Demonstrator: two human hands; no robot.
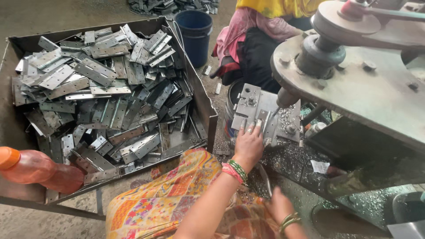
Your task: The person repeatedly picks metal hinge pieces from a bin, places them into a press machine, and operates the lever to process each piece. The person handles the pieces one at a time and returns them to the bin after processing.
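Observation:
My left hand reaches forward and presses its fingers on a grey metal hinge plate lying on the steel jig block of a drill machine. The drill tip points down at the plate just right of my fingers. Lower down, near my lap, my right hand is blurred and seems closed on a thin curved metal piece. Green and red bangles sit on both wrists.
A large metal tray on my left holds a heap of several grey hinge plates. An orange plastic bottle lies at its near corner. The machine's heavy arm overhangs the right side. Beyond sit a blue bucket and another person. Metal shavings cover the machine bed.

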